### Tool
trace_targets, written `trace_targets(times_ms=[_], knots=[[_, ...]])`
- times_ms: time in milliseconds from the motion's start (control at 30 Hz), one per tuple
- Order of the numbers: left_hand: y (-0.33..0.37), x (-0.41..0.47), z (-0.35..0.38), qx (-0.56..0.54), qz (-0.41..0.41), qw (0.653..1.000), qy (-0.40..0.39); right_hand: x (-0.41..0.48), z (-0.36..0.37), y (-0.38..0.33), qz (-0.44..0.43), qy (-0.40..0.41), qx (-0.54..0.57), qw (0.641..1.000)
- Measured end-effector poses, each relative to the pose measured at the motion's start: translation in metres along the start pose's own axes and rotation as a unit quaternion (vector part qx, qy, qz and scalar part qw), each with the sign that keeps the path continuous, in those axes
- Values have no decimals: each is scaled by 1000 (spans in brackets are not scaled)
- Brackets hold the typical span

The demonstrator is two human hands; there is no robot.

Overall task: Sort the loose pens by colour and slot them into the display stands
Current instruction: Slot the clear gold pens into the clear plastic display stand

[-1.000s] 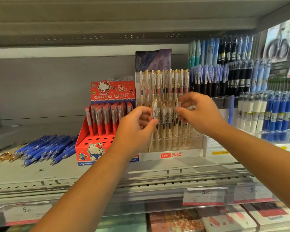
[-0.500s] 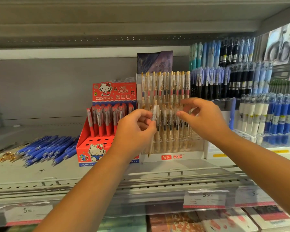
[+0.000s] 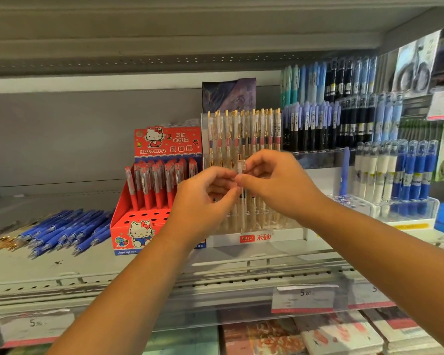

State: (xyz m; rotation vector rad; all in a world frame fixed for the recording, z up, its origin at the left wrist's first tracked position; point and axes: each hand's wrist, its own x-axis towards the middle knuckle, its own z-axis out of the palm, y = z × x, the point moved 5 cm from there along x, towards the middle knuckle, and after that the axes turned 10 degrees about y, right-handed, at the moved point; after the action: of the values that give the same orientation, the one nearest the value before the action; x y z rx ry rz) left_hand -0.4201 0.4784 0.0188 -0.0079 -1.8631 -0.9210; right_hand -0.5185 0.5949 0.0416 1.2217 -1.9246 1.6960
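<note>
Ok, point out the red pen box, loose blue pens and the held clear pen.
red pen box (image 3: 124, 230), head view, front panel
loose blue pens (image 3: 62, 231), head view, middle of pile
clear pen (image 3: 241, 166), head view, upper end

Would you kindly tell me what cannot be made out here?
Head view:
The pen between the left hand and right hand: motion blur hides its ink colour and which hand grips it.
The stand: front slots hidden behind both hands.
The price tag: print too small.
</note>
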Motion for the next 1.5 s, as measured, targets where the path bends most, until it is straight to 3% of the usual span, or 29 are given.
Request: trace_targets(times_ms=[100, 167, 333, 433, 633, 900, 1267, 1367, 1433, 1500], knots=[[-2, 4, -7, 48, 22, 996, 74, 6, -15, 3, 20, 26, 34, 999], [-9, 7, -10, 65, -11, 993, 99, 12, -29, 6, 30, 57, 48, 997], [-27, 11, -3, 100, -95, 989, 56, 23, -54, 20, 14, 125, 30, 992], [-27, 13, 2, 108, -101, 988, 44, 25, -54, 31, 3, 134, -9, 991], [-26, 13, 0, 122, -79, 987, 63, 24, -44, 47, -5, 130, -69, 989], [-30, 13, 1, 133, -77, 987, 55, 14, -33, 56, -9, 60, -162, 985], [-29, 10, 0, 83, -112, 990, -10, 11, -43, 53, 25, 33, -168, 985], [-25, 6, -9, 69, -133, 988, -37, 7, -52, 43, 0, 76, -194, 978], [-24, 3, -24, 70, -149, 986, -25, 1, -51, 30, -29, 97, -168, 981], [-25, -2, -46, 90, -161, 983, -6, -4, -34, 17, -32, 49, -112, 992]])
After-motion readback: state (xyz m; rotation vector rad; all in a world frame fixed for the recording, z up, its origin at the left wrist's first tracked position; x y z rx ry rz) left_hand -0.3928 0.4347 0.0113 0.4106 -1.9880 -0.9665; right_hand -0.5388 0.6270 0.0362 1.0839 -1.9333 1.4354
